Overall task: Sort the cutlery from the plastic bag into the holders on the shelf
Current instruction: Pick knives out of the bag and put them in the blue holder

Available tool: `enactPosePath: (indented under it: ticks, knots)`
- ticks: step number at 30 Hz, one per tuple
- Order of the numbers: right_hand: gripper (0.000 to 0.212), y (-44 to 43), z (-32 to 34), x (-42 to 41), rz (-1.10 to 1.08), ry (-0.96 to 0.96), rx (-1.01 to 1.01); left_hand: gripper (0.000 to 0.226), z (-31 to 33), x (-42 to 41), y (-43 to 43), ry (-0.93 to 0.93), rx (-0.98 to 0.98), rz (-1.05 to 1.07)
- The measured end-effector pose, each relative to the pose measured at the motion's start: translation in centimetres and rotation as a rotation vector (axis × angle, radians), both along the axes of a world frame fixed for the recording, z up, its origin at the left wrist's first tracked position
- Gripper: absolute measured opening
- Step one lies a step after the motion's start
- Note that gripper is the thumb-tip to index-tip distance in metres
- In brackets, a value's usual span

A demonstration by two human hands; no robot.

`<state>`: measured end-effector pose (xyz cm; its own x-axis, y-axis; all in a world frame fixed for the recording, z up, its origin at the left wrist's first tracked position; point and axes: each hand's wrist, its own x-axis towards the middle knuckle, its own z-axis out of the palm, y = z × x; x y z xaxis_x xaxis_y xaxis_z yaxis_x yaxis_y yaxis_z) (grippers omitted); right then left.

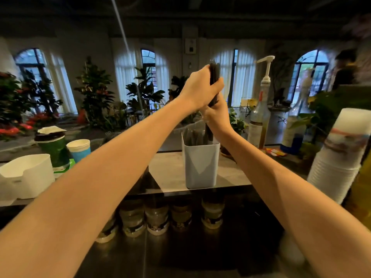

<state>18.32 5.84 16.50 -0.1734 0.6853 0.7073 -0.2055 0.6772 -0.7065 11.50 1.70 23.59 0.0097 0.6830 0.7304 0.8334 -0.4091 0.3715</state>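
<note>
- A row of jars [156, 217] stands on the dark counter [180, 257], tucked under the front edge of the shelf [168, 171].
- A pale square holder [201, 167] stands at the shelf's front edge, with dark pieces already upright inside it.
- A white tub [26, 175] sits at the shelf's left end, with a green cup [55, 151] and a blue-banded cup [79, 150] just behind it.
- A tall stack of white cups [337, 157] stands at the right end.
- The right hand [217, 117] is just above the holder's rim, its fingers curled tight round the lower part of a bundle of black cutlery [214, 74].
- The left hand [200, 87] sits higher, its fingers and thumb wrapped round the upper part of the bundle.
- The bundle stands nearly upright, and its lower end reaches into the holder near the back right corner.
- A pump bottle [261, 109] stands behind the holder, to the right.
</note>
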Motion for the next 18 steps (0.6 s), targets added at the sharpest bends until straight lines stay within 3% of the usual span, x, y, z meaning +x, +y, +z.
enactPosePath:
  ticks: [6,12,16,18]
  knots:
    - [0.035,4.0,-1.4,-1.5,-0.036,-0.035,-0.047,0.019,-1.7,-1.3,4.4,0.062,-0.021,0.016]
    - [0.035,5.5,-4.1,-1.5,0.082,-0.323,-0.023,0.023,-5.9,-4.2,6.6,-0.015,-0.157,0.077]
    - [0.058,6.2,-3.2,0.6,0.074,-0.569,-0.084,0.026,-8.0,-5.7,7.4,-0.055,-0.245,0.109]
    - [0.057,6.8,-3.0,1.5,0.16,-0.481,-0.158,0.029,-8.1,-6.2,7.4,-0.077,-0.248,0.098]
